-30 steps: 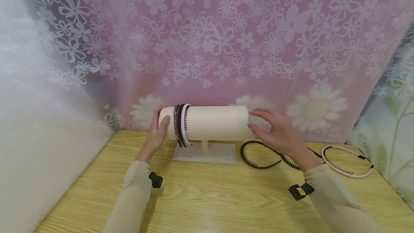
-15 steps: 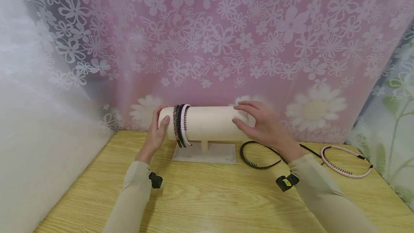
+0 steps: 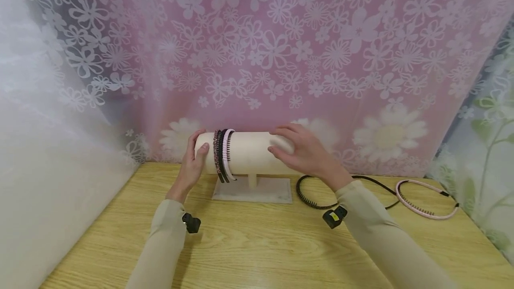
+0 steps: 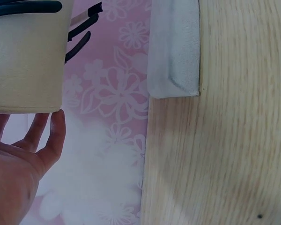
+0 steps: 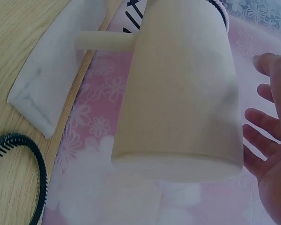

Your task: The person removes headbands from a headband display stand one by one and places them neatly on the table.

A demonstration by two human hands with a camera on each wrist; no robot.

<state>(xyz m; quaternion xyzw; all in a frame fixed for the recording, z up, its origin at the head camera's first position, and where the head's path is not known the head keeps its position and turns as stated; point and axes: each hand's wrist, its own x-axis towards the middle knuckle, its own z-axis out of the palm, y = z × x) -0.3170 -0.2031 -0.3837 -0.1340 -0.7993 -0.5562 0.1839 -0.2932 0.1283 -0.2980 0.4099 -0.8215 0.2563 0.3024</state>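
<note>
A cream padded cylinder of a headband stand lies level on a post above its pale base. My left hand grips the cylinder's left end, thumb in front; fingertips meet its rim in the left wrist view. Around the cylinder beside that hand sit a speckled headband, a black headband and a pale pink headband with comb teeth. Over the right half hovers my right hand, fingers loosely bent and holding nothing. The right wrist view shows this hand beside the cylinder.
Right of the base, a toothed black headband lies on the wooden table. Another black band runs behind my right forearm towards a pink headband at the far right. A flowered pink curtain hangs close behind the stand.
My right hand has moved left, from beyond the cylinder's right end to over its right half. The left hand keeps its grip, and the headbands on the stand have stayed in place.
</note>
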